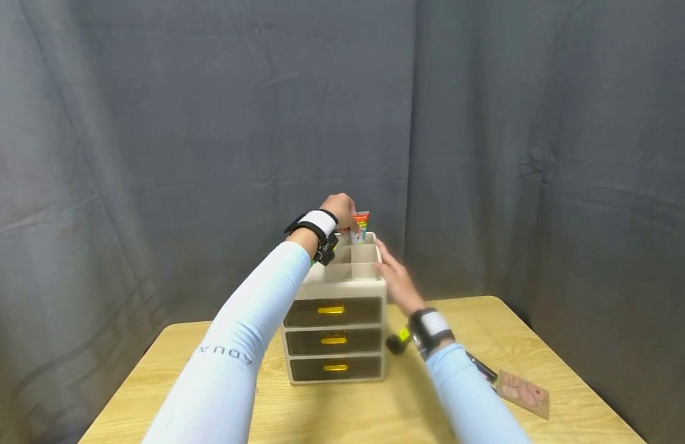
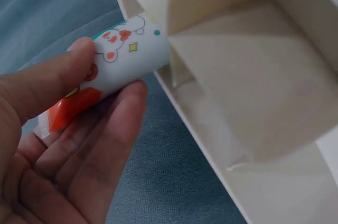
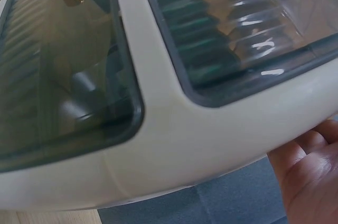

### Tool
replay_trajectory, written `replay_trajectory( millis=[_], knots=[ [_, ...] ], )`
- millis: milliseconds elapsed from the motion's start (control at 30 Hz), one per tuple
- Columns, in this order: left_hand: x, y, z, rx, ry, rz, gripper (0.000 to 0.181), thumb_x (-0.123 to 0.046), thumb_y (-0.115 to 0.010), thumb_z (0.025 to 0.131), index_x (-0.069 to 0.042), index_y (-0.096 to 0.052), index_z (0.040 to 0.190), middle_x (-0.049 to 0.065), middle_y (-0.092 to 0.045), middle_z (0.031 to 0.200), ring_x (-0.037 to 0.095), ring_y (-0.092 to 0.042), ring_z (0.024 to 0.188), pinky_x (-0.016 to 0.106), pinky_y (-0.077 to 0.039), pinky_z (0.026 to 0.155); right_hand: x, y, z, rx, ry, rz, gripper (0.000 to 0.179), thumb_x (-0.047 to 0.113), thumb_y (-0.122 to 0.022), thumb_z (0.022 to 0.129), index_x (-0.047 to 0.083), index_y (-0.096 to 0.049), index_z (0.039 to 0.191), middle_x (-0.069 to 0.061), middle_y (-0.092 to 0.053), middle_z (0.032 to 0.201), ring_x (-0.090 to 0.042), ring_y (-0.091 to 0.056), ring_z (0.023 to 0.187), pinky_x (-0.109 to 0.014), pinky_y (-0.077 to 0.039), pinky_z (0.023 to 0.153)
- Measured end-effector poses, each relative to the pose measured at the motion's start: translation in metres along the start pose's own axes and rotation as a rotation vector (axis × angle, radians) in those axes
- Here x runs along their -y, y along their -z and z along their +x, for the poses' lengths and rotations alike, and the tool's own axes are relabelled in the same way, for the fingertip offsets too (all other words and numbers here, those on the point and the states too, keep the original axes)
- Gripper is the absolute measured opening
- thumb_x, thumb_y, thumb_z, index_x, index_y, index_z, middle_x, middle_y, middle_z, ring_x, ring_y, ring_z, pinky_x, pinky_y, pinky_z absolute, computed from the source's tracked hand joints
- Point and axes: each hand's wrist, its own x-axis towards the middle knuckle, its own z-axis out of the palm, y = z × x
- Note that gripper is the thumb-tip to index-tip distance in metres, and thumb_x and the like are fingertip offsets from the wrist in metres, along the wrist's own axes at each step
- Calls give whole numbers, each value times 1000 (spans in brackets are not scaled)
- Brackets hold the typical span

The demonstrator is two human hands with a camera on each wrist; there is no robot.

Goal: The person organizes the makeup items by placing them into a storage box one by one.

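Dark gray curtains (image 1: 237, 123), creased and hanging in soft folds, fill the far side and both flanks of the scene, with a vertical join right of center. In front of them is a light wood-grain table (image 1: 153, 370) with rounded far corners. On its right half lies a flat tan card (image 1: 523, 394) with pink shapes. Just left of the card is a slim dark stick-like item (image 1: 483, 368), partly hidden. Farther left sits a blurred black-and-yellow object (image 1: 396, 344)
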Motion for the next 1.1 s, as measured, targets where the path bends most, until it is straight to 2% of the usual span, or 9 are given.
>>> replay_trajectory(
  millis=[133, 300, 433, 667, 833, 933, 1033, 1100],
  knots=[
    [3, -3, 0, 13, 20, 17, 26, -11, -84, 74, -5, -60, 72, 5, -65, 58, 12, -60, 46, 23, -50, 49, -1, -2, 1, 2, 16, 18, 59, 28, -47, 100, 28, -25, 155, -5, -21, 159, -34, -35, 136, -52, -40, 99],
    [2, -5, -4, 22, 33, 19, 25, -12, -85, 73, -4, -61, 75, 6, -66, 60, 13, -63, 49, 22, -50, 49, 0, -3, 2, 5, 25, 9, 58, 29, -46, 101, 31, -24, 155, -3, -20, 159, -31, -27, 141, -53, -32, 105],
    [1, -5, -10, 14, 32, 24, 24, -13, -85, 74, -4, -63, 78, 7, -68, 65, 17, -66, 55, 23, -50, 49, 0, -3, 3, 5, 20, 8, 58, 29, -46, 100, 35, -25, 154, -2, -20, 159, -31, -27, 141, -55, -31, 105],
    [7, -6, -10, -3, 33, 78, 27, -21, -85, 75, -7, -61, 79, 4, -60, 60, 18, -55, 50, 24, -42, 44, 2, -3, 5, 14, 11, 22, 57, 29, -46, 101, 36, -24, 154, -2, -19, 159, -31, -24, 142, -54, -32, 105],
    [15, -8, -3, -13, 49, 57, 28, -22, -84, 75, -8, -60, 76, 3, -61, 59, 16, -54, 45, 26, -44, 43, 10, -3, 2, 34, -12, 45, 57, 24, -46, 102, 33, -24, 154, -2, -18, 159, -32, -24, 142, -55, -32, 105],
    [18, -9, -1, -18, 57, 38, 28, -21, -84, 75, -7, -61, 77, 4, -64, 63, 16, -54, 44, 26, -45, 42, 22, -4, -3, 51, -17, 38, 58, 20, -44, 103, 27, -21, 155, -4, -16, 160, -32, -20, 143, -57, -26, 107],
    [19, -9, -1, -19, 65, 9, 27, -21, -84, 76, -6, -62, 81, 5, -65, 64, 16, -55, 45, 25, -46, 42, 30, -5, -7, 61, -14, 18, 58, 19, -43, 103, 23, -19, 156, -6, -14, 160, -33, -18, 144, -58, -23, 108],
    [19, -9, -2, -20, 68, -14, 27, -21, -84, 76, -4, -63, 84, 6, -66, 65, 16, -56, 47, 26, -47, 44, 28, -5, -6, 59, -14, 23, 58, 20, -43, 103, 24, -19, 156, -6, -14, 160, -33, -18, 144, -58, -25, 108]
  ],
)
